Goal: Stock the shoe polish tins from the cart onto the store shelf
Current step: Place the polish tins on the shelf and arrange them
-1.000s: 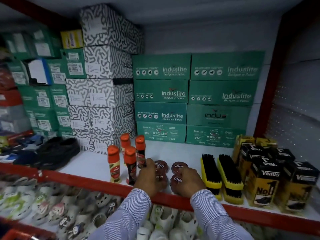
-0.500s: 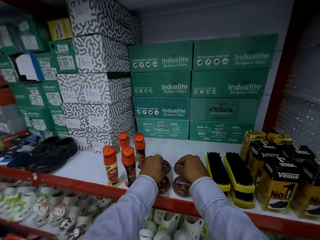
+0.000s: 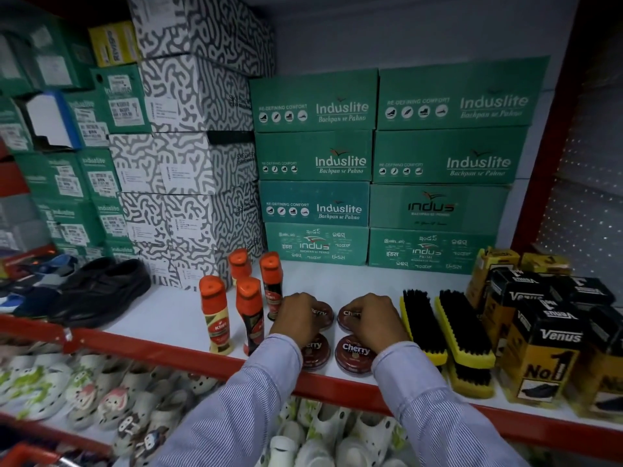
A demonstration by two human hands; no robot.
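Now both hands (image 3: pixel 296 315) (image 3: pixel 374 318) curl over the rear tins (image 3: pixel 322 313); actual grip unclear.

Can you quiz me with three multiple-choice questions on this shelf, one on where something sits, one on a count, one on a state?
1. Where do the tins sit?
A. Between the bottles and the brushes
B. On top of the green boxes
C. Beside the black shoe

2. How many orange-capped bottles stand on the shelf?
A. Two
B. Four
C. Six

3. What are the hands doing?
A. Both rest on the rear tins
B. Both hang empty below the shelf
C. One lifts a brush

Answers:
1. A: the bottles stand left of the tins and the brushes right.
2. B: four orange caps show.
3. A: the left hand and right hand each cover a rear tin.
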